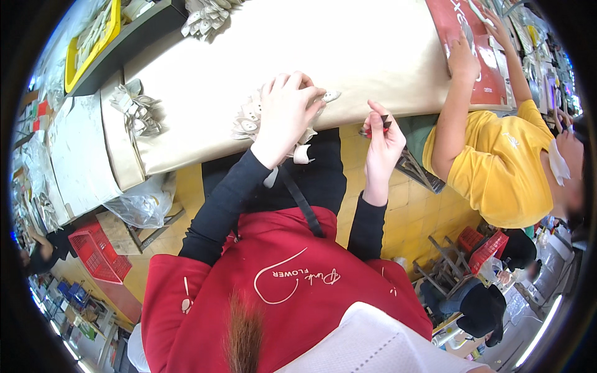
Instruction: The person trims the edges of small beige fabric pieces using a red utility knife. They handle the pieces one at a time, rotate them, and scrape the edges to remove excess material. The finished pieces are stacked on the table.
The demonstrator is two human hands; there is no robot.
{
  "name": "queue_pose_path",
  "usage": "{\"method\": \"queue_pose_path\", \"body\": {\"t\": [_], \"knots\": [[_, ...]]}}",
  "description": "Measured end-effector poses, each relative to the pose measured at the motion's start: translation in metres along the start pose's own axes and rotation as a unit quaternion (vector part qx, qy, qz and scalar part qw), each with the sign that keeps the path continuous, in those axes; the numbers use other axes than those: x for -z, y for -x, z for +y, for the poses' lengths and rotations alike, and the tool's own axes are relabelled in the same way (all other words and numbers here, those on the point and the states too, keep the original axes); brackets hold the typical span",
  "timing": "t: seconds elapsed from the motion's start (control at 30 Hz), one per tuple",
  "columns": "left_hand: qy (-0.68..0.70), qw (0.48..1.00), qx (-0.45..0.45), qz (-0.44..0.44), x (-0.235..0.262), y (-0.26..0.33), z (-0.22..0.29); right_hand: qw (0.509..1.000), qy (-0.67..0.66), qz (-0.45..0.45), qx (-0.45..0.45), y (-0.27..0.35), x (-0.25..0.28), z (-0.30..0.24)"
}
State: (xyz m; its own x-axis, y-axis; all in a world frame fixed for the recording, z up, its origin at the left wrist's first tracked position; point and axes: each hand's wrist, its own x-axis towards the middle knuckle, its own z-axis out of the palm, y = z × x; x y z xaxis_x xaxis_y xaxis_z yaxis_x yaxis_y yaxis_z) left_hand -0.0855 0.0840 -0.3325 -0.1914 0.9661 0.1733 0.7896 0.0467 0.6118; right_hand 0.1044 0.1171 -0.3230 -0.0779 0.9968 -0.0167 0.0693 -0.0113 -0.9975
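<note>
My left hand [287, 109] rests, fingers curled, on a bunch of small beige cut pieces [250, 118] at the near edge of the beige-covered table [348, 50]; one piece [330, 96] sticks out past the fingertips. My right hand [382, 143] is raised just off the table edge and pinches a small dark tool with a red part [376, 127] between thumb and fingers. Both arms wear black sleeves over a red apron [280, 280].
A person in a yellow shirt [497, 168] works on my right, hands on a red sheet [472, 37]. More heaps of beige pieces [140, 112] [205, 15] lie on the table. A yellow tray [93, 43] sits far left; red baskets [99, 248] stand on the yellow floor.
</note>
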Motion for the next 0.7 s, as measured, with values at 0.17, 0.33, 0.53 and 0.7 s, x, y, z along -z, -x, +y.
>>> {"method": "queue_pose_path", "body": {"t": [0.17,0.33,0.53,0.7], "knots": [[0.006,1.0,-0.018,0.006,0.0,0.003,-0.007,0.948,-0.314,-0.021,0.059,-0.018,-0.025,0.006],[0.023,0.999,-0.01,0.024,-0.006,0.005,-0.01,0.916,-0.392,-0.033,0.077,-0.046,-0.049,0.004],[0.029,0.998,-0.01,0.049,-0.011,0.005,-0.011,0.929,-0.366,-0.041,0.025,-0.052,-0.075,0.015],[0.035,0.998,-0.018,0.055,-0.013,0.006,-0.014,0.951,-0.285,0.084,0.088,-0.063,-0.062,-0.005]]}}
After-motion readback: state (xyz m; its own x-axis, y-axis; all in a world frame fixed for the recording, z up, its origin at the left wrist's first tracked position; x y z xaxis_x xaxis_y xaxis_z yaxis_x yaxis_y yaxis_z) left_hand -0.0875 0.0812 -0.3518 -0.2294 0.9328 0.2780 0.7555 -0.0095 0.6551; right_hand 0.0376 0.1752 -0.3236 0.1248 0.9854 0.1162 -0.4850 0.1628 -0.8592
